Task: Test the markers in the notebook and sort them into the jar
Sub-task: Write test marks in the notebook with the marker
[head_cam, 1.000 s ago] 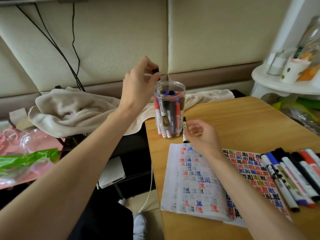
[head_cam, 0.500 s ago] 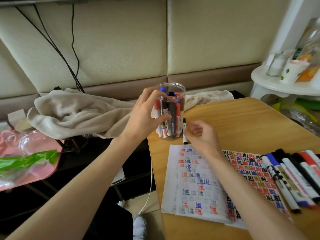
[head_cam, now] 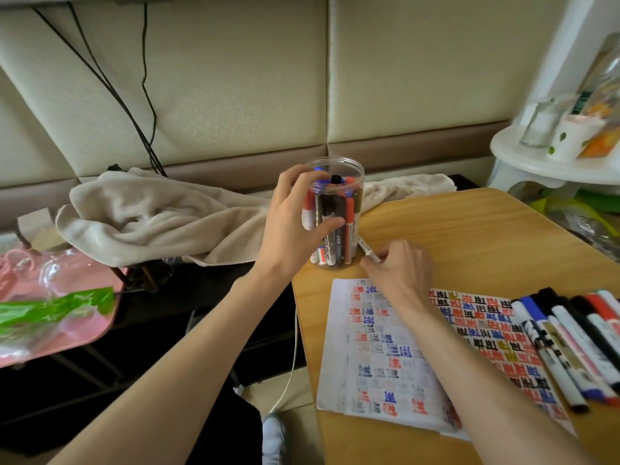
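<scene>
The left hand [head_cam: 292, 226] was wrapped round the clear plastic jar [head_cam: 356, 182], with the thumb across its near wall and the fingers curled over the far side just under the rim. The jar stood upright with its mouth open at the far left corner of the wooden desk [head_cam: 469, 236]. It was packed with standing markers [head_cam: 349, 213], their red, blue and black caps showing through the wall.

The right hand [head_cam: 402, 268] lay just right of the jar's base, its fingers curled and pinching a white marker [head_cam: 367, 251] that slanted toward the jar. Whether the marker's far end touched the jar could not be told.

Nearer than that hand, the notebook [head_cam: 379, 357] lay open on the desk, its pages covered in rows of red, blue and black test scribbles, with a few in yellow-brown. Along the notebook's right side a row of loose markers [head_cam: 567, 344] lay side by side, caps pointing away, partly on the page.

Past the desk's left edge a beige towel [head_cam: 151, 213] was heaped, and black cables [head_cam: 134, 95] ran down the cushioned wall behind it. A pink tray [head_cam: 84, 340] holding a green-printed plastic bag [head_cam: 50, 307] sat at the far left. At the far right stood a white round shelf [head_cam: 536, 169] carrying glass bottles [head_cam: 540, 125]
</scene>
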`<state>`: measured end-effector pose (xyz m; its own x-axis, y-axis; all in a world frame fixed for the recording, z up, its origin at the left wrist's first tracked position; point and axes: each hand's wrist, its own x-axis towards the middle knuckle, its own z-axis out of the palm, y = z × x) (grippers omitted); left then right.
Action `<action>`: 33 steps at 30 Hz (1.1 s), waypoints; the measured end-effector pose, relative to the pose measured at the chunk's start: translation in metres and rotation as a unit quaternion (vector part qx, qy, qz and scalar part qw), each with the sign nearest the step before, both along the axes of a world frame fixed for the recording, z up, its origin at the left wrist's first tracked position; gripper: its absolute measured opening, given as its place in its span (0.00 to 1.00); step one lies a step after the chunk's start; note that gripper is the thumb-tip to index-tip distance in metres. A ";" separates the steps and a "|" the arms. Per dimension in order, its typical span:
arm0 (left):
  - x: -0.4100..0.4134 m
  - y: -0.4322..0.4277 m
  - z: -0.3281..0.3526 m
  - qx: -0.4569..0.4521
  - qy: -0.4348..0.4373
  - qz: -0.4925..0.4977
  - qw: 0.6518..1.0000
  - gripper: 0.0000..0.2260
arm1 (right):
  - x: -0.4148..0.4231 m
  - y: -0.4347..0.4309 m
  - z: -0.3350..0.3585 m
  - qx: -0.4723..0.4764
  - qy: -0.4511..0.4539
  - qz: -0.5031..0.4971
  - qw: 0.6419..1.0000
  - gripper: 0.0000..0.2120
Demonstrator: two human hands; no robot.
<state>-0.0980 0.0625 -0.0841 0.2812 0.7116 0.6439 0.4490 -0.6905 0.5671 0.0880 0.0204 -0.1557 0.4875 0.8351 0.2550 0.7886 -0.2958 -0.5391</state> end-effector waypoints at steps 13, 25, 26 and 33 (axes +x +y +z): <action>0.051 -0.094 -0.029 -0.059 0.044 -0.102 0.992 0.19 | 0.052 -0.141 0.074 0.169 0.387 -0.002 0.906 0.08; 0.101 -0.144 -0.053 -0.022 0.204 -0.229 0.952 0.16 | 0.068 -0.217 0.036 0.134 0.460 -0.012 0.878 0.15; 0.102 -0.145 -0.054 -0.020 0.213 -0.236 0.948 0.16 | 0.070 -0.219 0.036 0.132 0.456 -0.005 0.880 0.15; 0.112 -0.149 -0.054 -0.096 0.175 -0.330 0.923 0.11 | 0.087 -0.233 0.031 0.153 0.440 0.024 0.885 0.13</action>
